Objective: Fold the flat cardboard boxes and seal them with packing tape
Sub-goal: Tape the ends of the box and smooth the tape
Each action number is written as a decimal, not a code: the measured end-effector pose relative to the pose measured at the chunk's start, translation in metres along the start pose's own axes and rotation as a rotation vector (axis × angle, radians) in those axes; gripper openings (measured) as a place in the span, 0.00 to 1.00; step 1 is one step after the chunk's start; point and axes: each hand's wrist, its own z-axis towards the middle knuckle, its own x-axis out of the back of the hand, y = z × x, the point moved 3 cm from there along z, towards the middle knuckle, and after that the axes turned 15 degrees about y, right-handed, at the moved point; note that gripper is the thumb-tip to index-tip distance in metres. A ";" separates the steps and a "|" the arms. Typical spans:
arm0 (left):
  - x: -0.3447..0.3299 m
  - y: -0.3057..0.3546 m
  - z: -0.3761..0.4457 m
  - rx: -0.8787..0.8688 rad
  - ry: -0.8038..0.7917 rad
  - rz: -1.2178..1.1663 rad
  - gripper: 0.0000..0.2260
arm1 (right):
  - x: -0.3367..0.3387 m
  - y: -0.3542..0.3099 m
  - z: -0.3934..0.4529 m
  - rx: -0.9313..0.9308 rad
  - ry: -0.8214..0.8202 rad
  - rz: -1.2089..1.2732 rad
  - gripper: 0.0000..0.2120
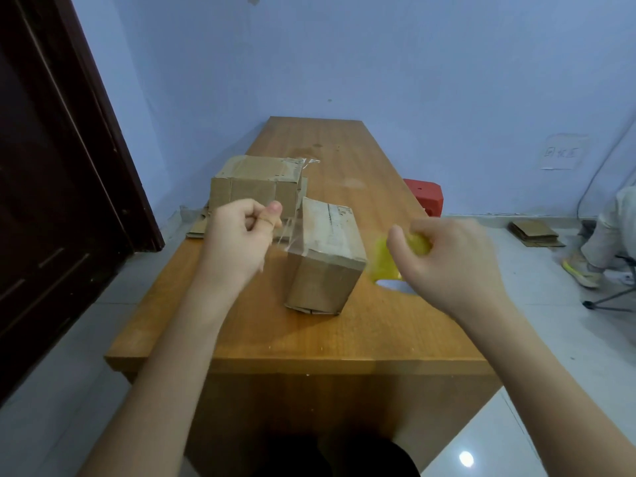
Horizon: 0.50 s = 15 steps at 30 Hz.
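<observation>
1. Left hand [241,232] curled, pinching free end of clear tape strip [287,232] just left of upright box [327,256]; strip runs onto box's top edge
2. Right hand [451,259] wrapped round yellow tape dispenser [389,259], blurred, just right of box, apart from it
3. Progress: taped box [256,184] behind upright box looks done; flat cardboard [198,223] beyond left hand not yet folded
4. Upright box mid-seal on table [344,339], strip not pressed down yet, I'd say
</observation>
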 end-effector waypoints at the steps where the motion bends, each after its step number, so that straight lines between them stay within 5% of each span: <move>1: 0.004 0.001 0.005 0.008 -0.045 -0.016 0.14 | 0.000 0.004 -0.002 -0.013 -0.017 -0.011 0.20; 9: 0.000 -0.010 0.004 0.133 -0.284 0.010 0.15 | -0.013 0.027 0.005 0.003 -0.247 -0.263 0.27; 15: -0.019 -0.014 0.010 0.127 -0.252 0.139 0.11 | -0.029 0.046 0.018 -0.088 -0.360 -0.296 0.28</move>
